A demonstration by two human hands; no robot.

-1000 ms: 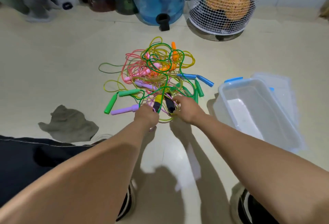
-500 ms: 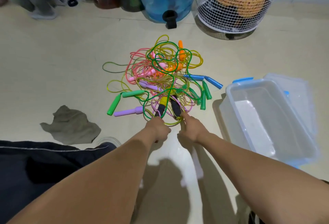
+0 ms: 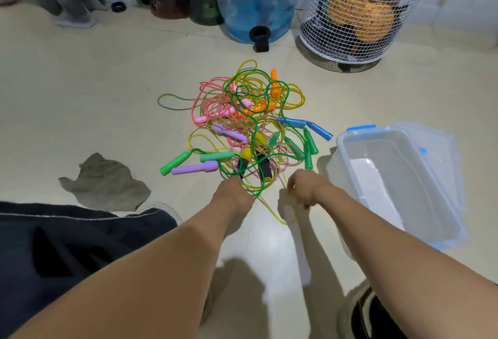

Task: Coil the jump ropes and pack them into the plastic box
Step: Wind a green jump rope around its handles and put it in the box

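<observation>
Head view | left hand curled at tangled jump ropes, fingers hidden, cannot tell | right hand pinches yellow rope | one plastic box

Both bare forearms extended forward and converged. The left hand was curled, knuckles up. The right hand was curled just beside it; what either grip enclosed could not be determined.

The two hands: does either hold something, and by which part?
The left hand grips one black jump-rope handle at its near end. The right hand pinches a thin yellow cord that runs from the tangle of ropes.
</observation>
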